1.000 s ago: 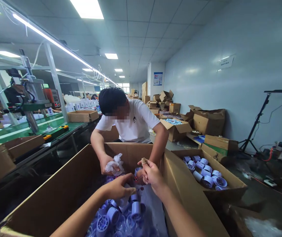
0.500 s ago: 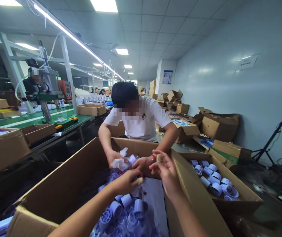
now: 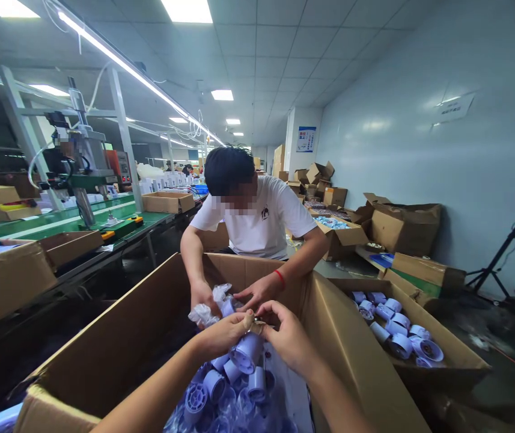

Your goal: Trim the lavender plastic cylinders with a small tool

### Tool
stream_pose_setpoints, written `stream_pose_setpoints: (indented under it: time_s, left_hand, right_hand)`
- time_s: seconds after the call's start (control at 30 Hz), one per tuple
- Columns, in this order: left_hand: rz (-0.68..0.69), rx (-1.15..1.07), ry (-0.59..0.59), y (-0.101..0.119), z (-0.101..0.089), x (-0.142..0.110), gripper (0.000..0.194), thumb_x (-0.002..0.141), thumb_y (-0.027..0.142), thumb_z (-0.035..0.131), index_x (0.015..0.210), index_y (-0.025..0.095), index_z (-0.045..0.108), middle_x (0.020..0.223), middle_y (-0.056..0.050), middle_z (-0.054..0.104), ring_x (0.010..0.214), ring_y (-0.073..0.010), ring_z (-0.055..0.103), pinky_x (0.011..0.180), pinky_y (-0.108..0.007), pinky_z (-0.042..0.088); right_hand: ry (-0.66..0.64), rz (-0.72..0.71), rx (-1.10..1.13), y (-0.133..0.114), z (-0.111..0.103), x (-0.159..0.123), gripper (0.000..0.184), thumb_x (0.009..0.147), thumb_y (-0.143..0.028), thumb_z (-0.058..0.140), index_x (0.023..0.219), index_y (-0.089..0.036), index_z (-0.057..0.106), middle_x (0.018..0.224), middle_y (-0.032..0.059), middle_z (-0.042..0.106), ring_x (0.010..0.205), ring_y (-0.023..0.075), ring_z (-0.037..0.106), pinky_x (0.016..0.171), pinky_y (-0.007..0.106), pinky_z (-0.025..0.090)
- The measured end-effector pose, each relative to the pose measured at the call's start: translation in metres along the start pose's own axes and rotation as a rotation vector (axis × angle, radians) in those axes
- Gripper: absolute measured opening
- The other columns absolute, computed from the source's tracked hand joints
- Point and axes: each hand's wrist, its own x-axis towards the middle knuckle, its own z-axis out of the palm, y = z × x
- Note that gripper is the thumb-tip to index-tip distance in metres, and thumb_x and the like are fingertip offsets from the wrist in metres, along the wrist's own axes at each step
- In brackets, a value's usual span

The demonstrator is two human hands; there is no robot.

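Over a large cardboard box point(image 3: 117, 337), my left hand point(image 3: 225, 332) grips the top of a lavender plastic cup-shaped part point(image 3: 246, 353). Thumb and forefinger of my right hand point(image 3: 286, 337) are pinched together at that same end, around something small and dark that I cannot make out. Beige coverings wrap some of my fingertips. Below, many similar lavender parts point(image 3: 214, 385) lie in the box among clear plastic bags. Across from me, a co-worker's hands point(image 3: 257, 291) handle another lavender part point(image 3: 227, 307) with a crumpled clear bag point(image 3: 203, 314).
A second carton point(image 3: 455, 361) of lavender parts stands at the right. On the left runs a green workbench point(image 3: 158, 219) with a press machine point(image 3: 90, 156). A black tripod point(image 3: 505, 252) stands by the wall. More cartons point(image 3: 404, 225) are piled behind.
My right hand has come down and left from its raised, spread pose to meet my left hand. The lavender part now shows under both. The co-worker's hands have shifted left, away from mine.
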Motion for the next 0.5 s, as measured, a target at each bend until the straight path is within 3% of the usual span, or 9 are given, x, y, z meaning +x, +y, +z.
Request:
stream_pose_setpoints:
  time_s: [0.17, 0.3, 0.5]
  left_hand:
    - [-0.002, 0.099, -0.063, 0.007, -0.002, -0.003, 0.082, 0.057, 0.088, 0.044, 0.09, 0.016, 0.066, 0.073, 0.0, 0.056, 0.066, -0.0117, 0.044, 0.066, -0.026, 0.04]
    - [0.089, 0.191, -0.128, 0.016, -0.008, -0.004, 0.076, 0.057, 0.079, 0.06, 0.102, 0.018, 0.063, 0.096, -0.004, 0.062, 0.089, -0.0172, 0.052, 0.085, -0.029, 0.04]
    - [0.176, 0.341, 0.012, 0.012, -0.012, -0.003, 0.054, 0.065, 0.055, 0.07, 0.101, 0.017, 0.059, 0.101, -0.004, 0.059, 0.097, -0.0192, 0.051, 0.087, -0.03, 0.042]
  right_hand:
    - [-0.005, 0.001, 0.083, 0.004, -0.008, 0.001, 0.016, 0.072, -0.033, 0.07, 0.074, -0.02, 0.061, 0.074, -0.0007, 0.06, 0.071, 0.0146, 0.053, 0.064, 0.026, 0.041]
    - [0.074, 0.035, 0.32, 0.006, -0.014, 0.006, 0.03, 0.068, -0.044, 0.074, 0.073, -0.019, 0.059, 0.069, -0.0009, 0.063, 0.065, 0.0127, 0.055, 0.06, 0.025, 0.042]
    - [0.097, 0.174, 0.731, -0.01, -0.02, 0.003, 0.043, 0.057, -0.043, 0.083, 0.086, -0.017, 0.067, 0.07, -0.0007, 0.066, 0.058, 0.009, 0.056, 0.057, 0.022, 0.046]
